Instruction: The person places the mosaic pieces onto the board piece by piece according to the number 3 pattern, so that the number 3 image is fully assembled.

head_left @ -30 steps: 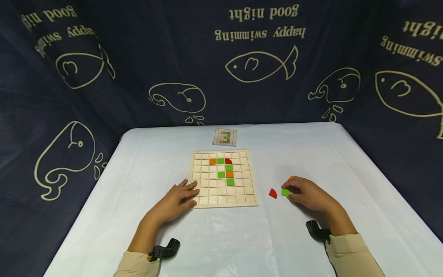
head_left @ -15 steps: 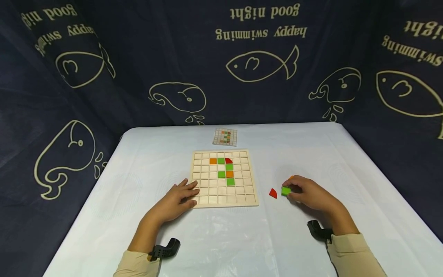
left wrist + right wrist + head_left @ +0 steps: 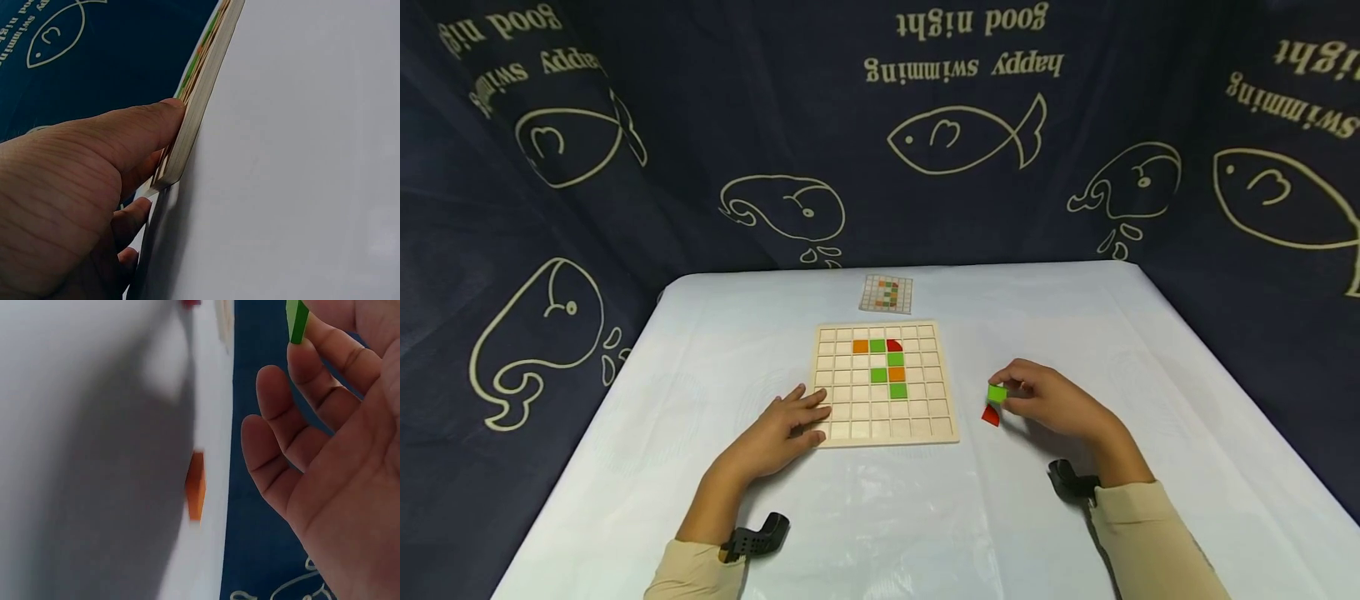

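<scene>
My right hand (image 3: 1054, 402) pinches a green square tile (image 3: 997, 394) between thumb and fingers, raised off the table to the right of the board. Just below it in the head view lies a red quarter-round tile (image 3: 991, 416). An orange tile (image 3: 196, 486) rests on the table in the right wrist view; in the head view my hand hides it. My left hand (image 3: 778, 435) rests at the left edge of a wooden grid board (image 3: 850, 430), fingertips on its rim and thumb at the near corner. Orange, green and red tiles sit in several of the board's cells.
Beyond the board lies a small card (image 3: 871, 293) printed with a grid and coloured squares. A white cloth covers the table (image 3: 715, 333). Dark blue fabric (image 3: 820, 125) with fish and whale drawings hangs behind and at both sides.
My right hand has lifted the green tile and moved it left and away from me, over beside the red tile. My left hand and the tiles in the board stay put.
</scene>
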Motion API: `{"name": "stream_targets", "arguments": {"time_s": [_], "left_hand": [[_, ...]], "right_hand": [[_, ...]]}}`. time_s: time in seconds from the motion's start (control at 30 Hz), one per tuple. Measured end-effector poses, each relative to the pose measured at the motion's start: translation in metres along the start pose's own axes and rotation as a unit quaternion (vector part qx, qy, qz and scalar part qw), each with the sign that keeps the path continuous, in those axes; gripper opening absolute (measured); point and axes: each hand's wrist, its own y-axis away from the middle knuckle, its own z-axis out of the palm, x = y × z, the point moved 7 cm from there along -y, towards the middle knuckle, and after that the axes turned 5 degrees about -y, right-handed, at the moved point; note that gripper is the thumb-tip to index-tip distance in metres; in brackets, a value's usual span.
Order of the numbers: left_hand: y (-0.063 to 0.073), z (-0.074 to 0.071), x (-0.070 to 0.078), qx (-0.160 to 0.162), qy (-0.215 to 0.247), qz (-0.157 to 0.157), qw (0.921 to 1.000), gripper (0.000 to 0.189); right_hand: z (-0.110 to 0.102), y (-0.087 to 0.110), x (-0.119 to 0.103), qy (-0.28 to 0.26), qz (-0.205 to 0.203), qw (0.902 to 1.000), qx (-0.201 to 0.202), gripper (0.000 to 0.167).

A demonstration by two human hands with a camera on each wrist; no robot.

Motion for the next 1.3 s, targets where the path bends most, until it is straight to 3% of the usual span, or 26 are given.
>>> {"name": "stream_targets", "arguments": {"time_s": [0.47,0.7,0.93,1.3], "left_hand": [[0.0,0.001,-0.003,0.001,0.0,0.0,1.0,0.043],[0.0,0.0,-0.002,-0.002,0.004,-0.001,1.0,0.042],[0.0,-0.001,-0.001,0.0,0.008,0.0,1.0,0.042],[0.001,0.0,-0.003,-0.001,0.019,-0.007,0.9998,0.044]], "right_hand": [[0.035,-0.049,-0.029,-0.013,-0.006,0.9995,-0.029,0.028],[0.062,-0.07,-0.043,-0.029,-0.026,0.9974,-0.061,0.029],[0.089,-0.086,-0.053,-0.027,-0.063,0.994,-0.085,0.028],[0.111,-0.095,-0.062,-0.013,-0.058,0.9927,-0.105,0.027]]}}
